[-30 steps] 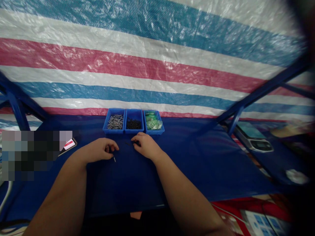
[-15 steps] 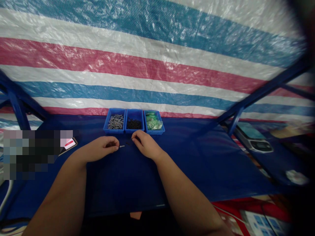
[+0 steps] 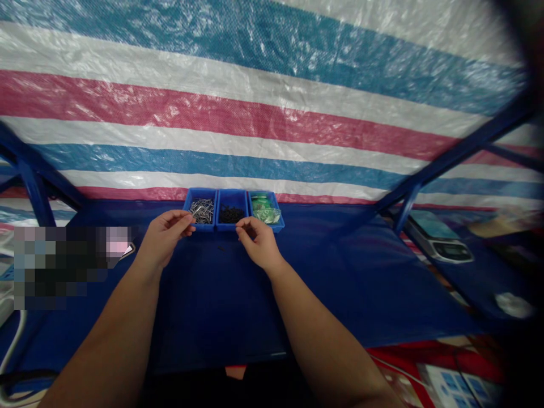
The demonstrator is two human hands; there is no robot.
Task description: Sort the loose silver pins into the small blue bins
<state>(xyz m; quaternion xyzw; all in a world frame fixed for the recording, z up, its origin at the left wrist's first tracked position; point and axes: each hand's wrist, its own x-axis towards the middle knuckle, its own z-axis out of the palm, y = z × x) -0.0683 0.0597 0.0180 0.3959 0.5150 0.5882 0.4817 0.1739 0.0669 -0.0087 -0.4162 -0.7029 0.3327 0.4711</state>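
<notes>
My left hand point(image 3: 168, 235) is closed in a pinch at the front left corner of a blue bin of silver screws point(image 3: 201, 210). What its fingertips hold, if anything, is too small to make out. My right hand point(image 3: 259, 243) is also pinched, in front of the gap between the middle bin, with black small parts point(image 3: 232, 215), and the right bin, with green packets point(image 3: 266, 208). Whatever lies between those fingertips is hidden. On the blue tabletop between the hands lies a small dark piece point(image 3: 221, 248).
Behind the bins hangs a striped plastic sheet point(image 3: 255, 124). Blue frame posts point(image 3: 410, 207) stand at both sides. A scale point(image 3: 446, 246) sits at the right, and a phone point(image 3: 128, 251) is partly seen at the left by a blurred-out patch.
My left hand has moved up and away to the bin of screws; the silver screw in its fingers no longer shows. My right hand has shifted slightly right. The dark piece now shows more plainly.
</notes>
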